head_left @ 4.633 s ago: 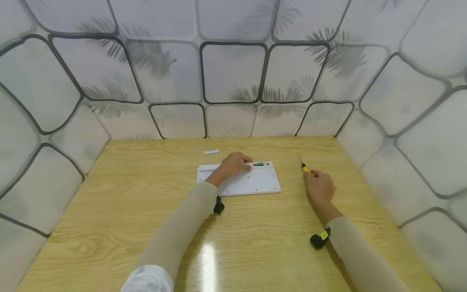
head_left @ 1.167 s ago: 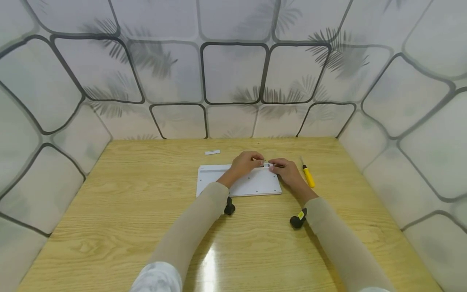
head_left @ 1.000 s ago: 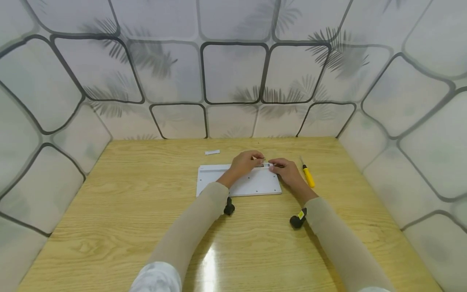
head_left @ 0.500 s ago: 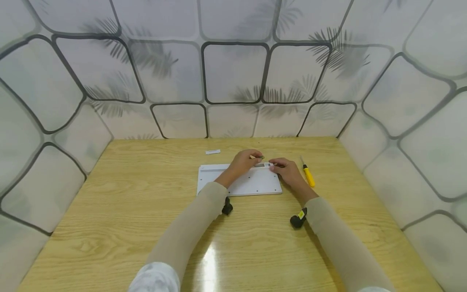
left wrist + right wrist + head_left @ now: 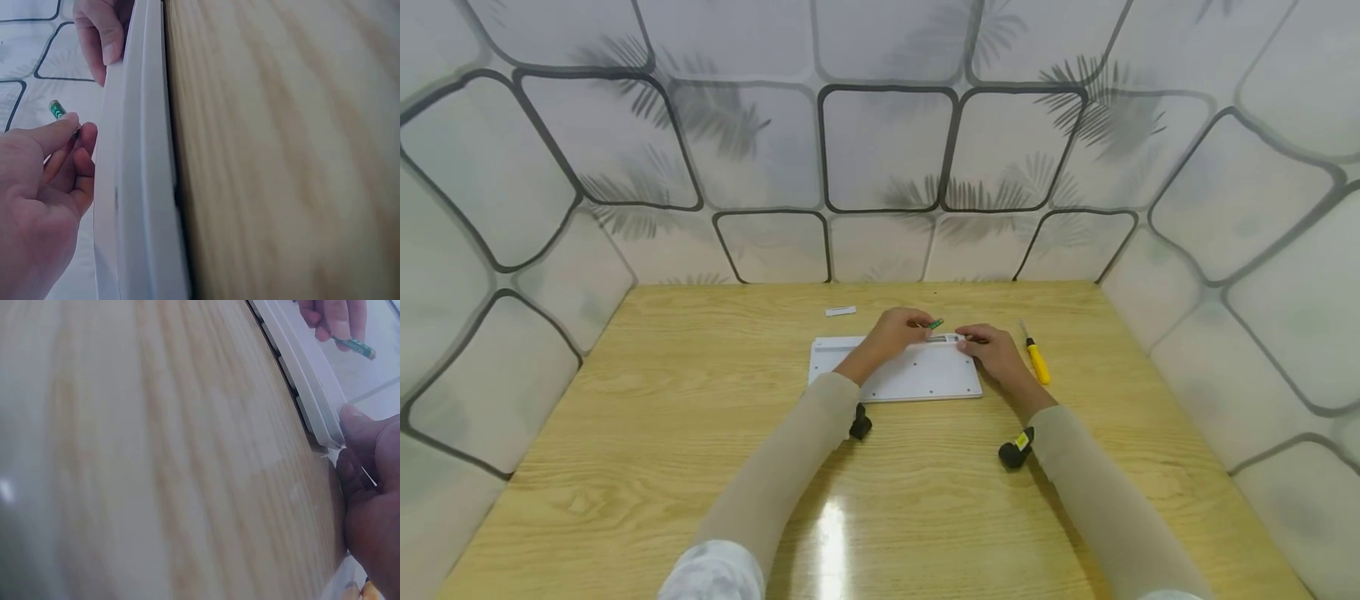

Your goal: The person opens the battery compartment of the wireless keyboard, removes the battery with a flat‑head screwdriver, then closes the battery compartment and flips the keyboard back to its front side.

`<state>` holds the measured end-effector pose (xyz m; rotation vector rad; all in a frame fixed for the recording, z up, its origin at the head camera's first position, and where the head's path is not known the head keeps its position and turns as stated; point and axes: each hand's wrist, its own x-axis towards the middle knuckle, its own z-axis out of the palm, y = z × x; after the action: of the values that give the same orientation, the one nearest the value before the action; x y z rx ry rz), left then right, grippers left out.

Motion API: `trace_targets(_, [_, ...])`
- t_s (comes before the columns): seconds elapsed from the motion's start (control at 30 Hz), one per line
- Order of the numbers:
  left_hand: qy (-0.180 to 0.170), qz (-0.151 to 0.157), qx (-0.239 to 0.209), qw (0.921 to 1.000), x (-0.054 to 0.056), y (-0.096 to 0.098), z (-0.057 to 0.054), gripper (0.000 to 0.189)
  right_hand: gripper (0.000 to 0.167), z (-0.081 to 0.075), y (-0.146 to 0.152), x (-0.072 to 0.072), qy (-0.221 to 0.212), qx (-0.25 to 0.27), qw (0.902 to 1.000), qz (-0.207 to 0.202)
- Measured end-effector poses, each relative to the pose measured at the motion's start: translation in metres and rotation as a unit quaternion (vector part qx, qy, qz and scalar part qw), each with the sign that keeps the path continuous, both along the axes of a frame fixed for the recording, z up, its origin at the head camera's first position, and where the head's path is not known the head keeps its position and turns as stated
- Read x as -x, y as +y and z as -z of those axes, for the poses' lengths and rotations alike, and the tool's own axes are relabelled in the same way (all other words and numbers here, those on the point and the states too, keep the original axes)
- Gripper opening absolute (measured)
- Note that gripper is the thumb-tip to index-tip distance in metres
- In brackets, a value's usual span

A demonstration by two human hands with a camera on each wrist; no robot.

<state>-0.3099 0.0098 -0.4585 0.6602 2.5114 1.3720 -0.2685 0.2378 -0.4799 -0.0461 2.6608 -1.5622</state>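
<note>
A white keyboard (image 5: 917, 379) lies face down on the table, with the battery slot (image 5: 937, 339) uncovered at its far right edge. Between thumb and fingers my left hand (image 5: 891, 335) pinches a small green battery (image 5: 936, 323), held just above that slot; the left wrist view shows the battery (image 5: 57, 109) sticking out past the fingertips. My right hand (image 5: 997, 357) grips the keyboard's far right corner, thumb on top. In the right wrist view key edges show beneath the keyboard (image 5: 300, 369). The slot's inside is too small to make out.
To the right of the right hand lies a yellow-handled screwdriver (image 5: 1038, 363), its tip pointing away. A small white cover strip (image 5: 840, 311) rests behind the keyboard. Patterned walls (image 5: 880, 150) enclose the wooden table (image 5: 647, 417) at the back and sides.
The right hand has laid down the screwdriver and taken hold of the keyboard's corner. My left hand has lifted the green battery out of the slot and drawn slightly left.
</note>
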Motion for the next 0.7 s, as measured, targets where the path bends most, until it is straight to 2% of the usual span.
trace_targets(0.27, [0.002, -0.016, -0.001, 0.9999, 0.001, -0.017, 0.000, 0.025, 0.034, 0.001, 0.001, 0.000, 0.000, -0.021, 0.9998, -0.003])
trace_targets(0.57, [-0.002, -0.029, -0.024, 0.9993, 0.004, -0.044, -0.003, 0.023, 0.033, 0.001, 0.001, 0.000, -0.008, -0.012, 0.9999, -0.009])
trace_targets(0.7, [0.008, -0.037, -0.018, 0.9991, 0.004, -0.058, -0.005, 0.022, 0.033, 0.002, 0.002, 0.001, -0.007, -0.009, 0.9999, -0.010])
